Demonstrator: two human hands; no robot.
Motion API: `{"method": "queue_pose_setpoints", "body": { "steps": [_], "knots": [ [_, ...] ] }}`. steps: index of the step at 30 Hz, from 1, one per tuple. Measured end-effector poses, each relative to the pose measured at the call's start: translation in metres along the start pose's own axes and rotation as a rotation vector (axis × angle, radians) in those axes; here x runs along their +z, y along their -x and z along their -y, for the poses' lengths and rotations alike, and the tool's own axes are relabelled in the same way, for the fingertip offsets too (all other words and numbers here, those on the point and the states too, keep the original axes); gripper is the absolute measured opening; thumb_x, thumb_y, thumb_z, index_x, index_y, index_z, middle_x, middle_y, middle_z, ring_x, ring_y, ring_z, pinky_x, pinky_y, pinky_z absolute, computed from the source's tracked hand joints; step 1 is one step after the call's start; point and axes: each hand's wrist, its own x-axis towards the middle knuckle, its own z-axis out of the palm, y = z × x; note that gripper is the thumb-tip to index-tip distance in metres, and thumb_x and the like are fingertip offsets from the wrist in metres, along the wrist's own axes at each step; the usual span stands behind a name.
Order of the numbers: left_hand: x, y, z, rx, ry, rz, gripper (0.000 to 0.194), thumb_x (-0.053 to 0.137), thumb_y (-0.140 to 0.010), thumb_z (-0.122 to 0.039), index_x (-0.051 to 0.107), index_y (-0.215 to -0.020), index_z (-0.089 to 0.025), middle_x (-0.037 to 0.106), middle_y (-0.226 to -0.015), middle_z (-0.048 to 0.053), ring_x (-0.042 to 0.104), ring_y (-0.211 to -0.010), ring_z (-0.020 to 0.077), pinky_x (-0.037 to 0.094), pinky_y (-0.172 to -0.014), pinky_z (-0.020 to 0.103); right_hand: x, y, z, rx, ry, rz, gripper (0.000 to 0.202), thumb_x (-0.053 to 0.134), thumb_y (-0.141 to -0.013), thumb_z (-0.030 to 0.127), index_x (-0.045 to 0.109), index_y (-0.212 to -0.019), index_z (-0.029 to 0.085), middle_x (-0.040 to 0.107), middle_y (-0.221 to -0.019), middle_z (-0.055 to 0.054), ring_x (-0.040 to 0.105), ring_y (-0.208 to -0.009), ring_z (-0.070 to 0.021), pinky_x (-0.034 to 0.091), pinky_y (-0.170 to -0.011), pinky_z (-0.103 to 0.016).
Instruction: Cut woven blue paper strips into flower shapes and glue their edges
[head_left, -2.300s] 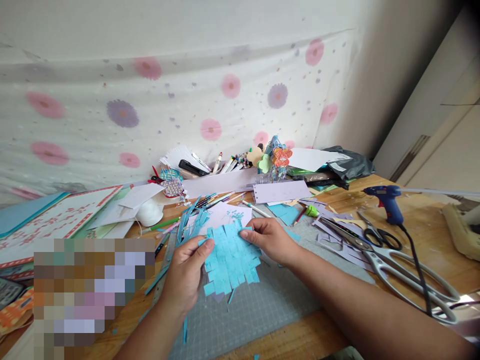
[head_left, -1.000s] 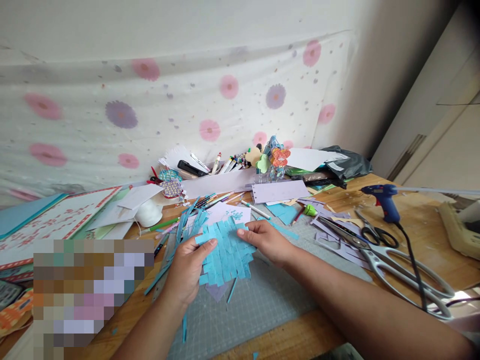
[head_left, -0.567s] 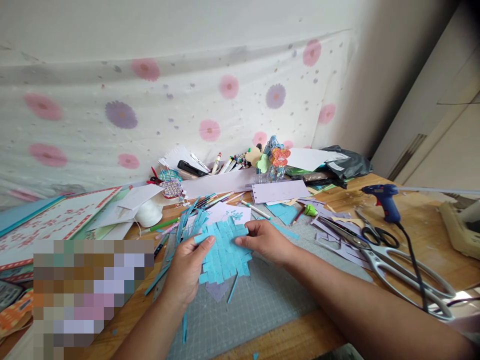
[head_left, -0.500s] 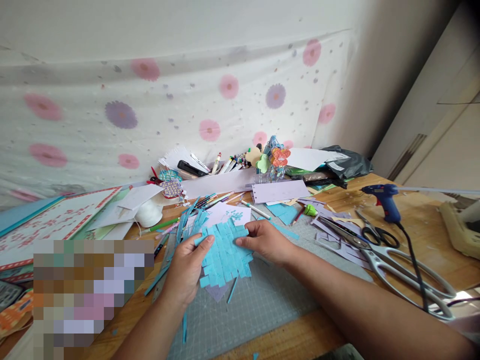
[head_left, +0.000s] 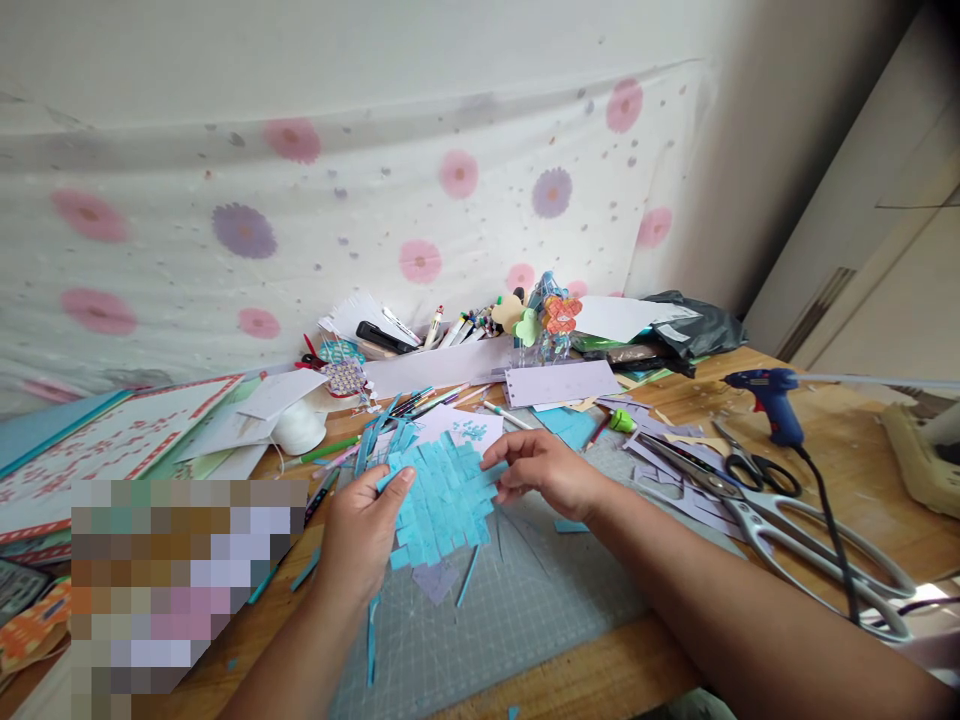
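Observation:
A woven sheet of light blue paper strips (head_left: 439,505) with uneven, jagged ends is held up over the grey cutting mat (head_left: 525,610). My left hand (head_left: 369,520) pinches its left edge, thumb on top. At the right edge, my right hand (head_left: 544,475) has curled fingers around a protruding strip end; the fingertips are partly hidden. Beneath the sheet a piece of purple paper (head_left: 435,582) sticks out, and a thin blue strip (head_left: 468,576) lies beside it.
On the right are large silver-handled scissors (head_left: 780,530), small black scissors (head_left: 757,470) and a blue glue gun (head_left: 776,405) with its cord. Loose blue strips, pens and purple scraps (head_left: 690,510) surround the mat. A white thread spool (head_left: 298,428) stands left.
The woven sheet has shifted slightly left and turned a little with my left hand. My right hand has loosened and changed its finger position at the right edge.

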Motion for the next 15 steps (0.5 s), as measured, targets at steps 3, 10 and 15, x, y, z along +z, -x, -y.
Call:
{"method": "queue_pose_setpoints", "body": {
  "steps": [3, 10, 15],
  "knots": [
    [-0.002, -0.002, -0.002, 0.002, 0.03, -0.033, 0.032, 0.071, -0.065, -0.048, 0.062, -0.066, -0.018, 0.046, -0.042, -0.007, 0.041, -0.037, 0.0117, 0.028, -0.04, 0.024, -0.007, -0.002, 0.002, -0.084, -0.016, -0.133, 0.019, 0.061, -0.061, 0.026, 0.063, -0.077, 0.016, 0.061, -0.066, 0.001, 0.059, -0.055, -0.0126, 0.047, -0.056, -0.027],
    [-0.002, -0.005, 0.001, -0.011, 0.067, -0.058, 0.036, 0.072, -0.064, -0.049, 0.067, -0.076, -0.016, 0.051, -0.045, -0.006, 0.045, -0.04, 0.0133, 0.032, -0.044, 0.025, 0.001, -0.005, -0.003, -0.233, 0.107, -0.303, 0.021, 0.063, -0.072, 0.035, 0.051, -0.066, 0.019, 0.047, -0.044, 0.008, 0.042, -0.042, -0.0082, 0.035, -0.047, -0.022],
    [-0.004, -0.008, 0.005, -0.002, 0.07, -0.058, 0.036, 0.072, -0.065, -0.049, 0.069, -0.079, -0.016, 0.054, -0.047, -0.005, 0.047, -0.043, 0.0145, 0.033, -0.046, 0.026, 0.003, -0.002, -0.001, -0.296, 0.096, -0.282, 0.029, 0.056, -0.08, 0.046, 0.048, -0.069, 0.02, 0.04, -0.042, 0.01, 0.038, -0.04, -0.009, 0.039, -0.047, -0.024]
  ]
}}
